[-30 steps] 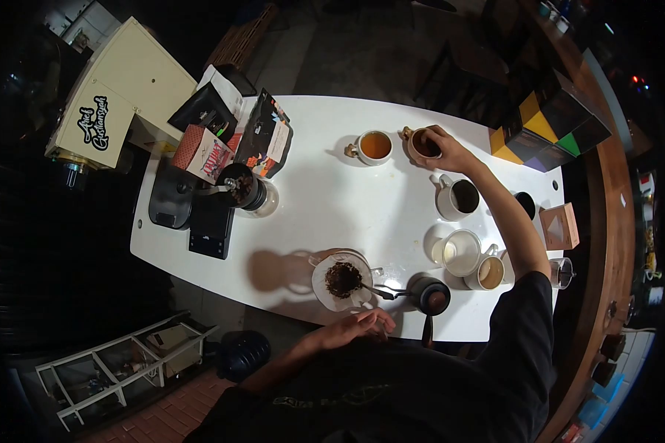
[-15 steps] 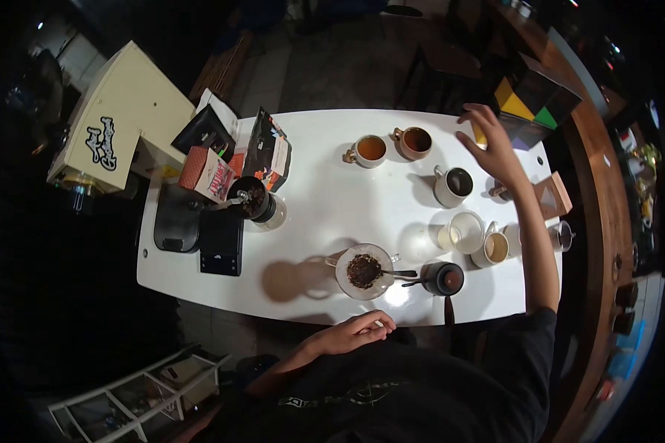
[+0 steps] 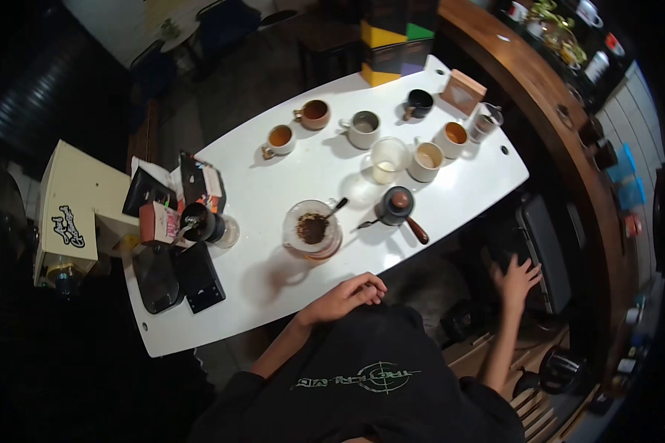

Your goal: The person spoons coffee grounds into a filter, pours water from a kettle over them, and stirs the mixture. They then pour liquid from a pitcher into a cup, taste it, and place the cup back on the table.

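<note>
My left hand [image 3: 351, 295] rests in front of my shirt near the table's front edge, its fingers curled together with nothing in them. My right hand [image 3: 517, 280] is off the right side of the table with fingers spread, beside a dark case-like box [image 3: 545, 255]. Nearest to my left hand on the table stands a glass coffee dripper [image 3: 294, 227] holding wet coffee grounds [image 3: 312, 229], above a glass server with brown liquid [image 3: 323, 254]. A spoon [image 3: 338, 207] leans out of it. Right of this sits a dark pot [image 3: 394, 209] with a wooden handle [image 3: 419, 232].
Several cups, including a white mug [image 3: 363, 131], and a clear plastic cup [image 3: 389, 157] stand across the white table [image 3: 251, 173]. At left are a hand grinder [image 3: 199, 221], coffee bags [image 3: 203, 181], a black scale [image 3: 199, 280] and a cream machine [image 3: 70, 199]. An electric kettle [image 3: 561, 369] is low right.
My view has turned to the right. My right hand has swung from above the table's far right side down to its near right, off the table. My left hand stays by my body.
</note>
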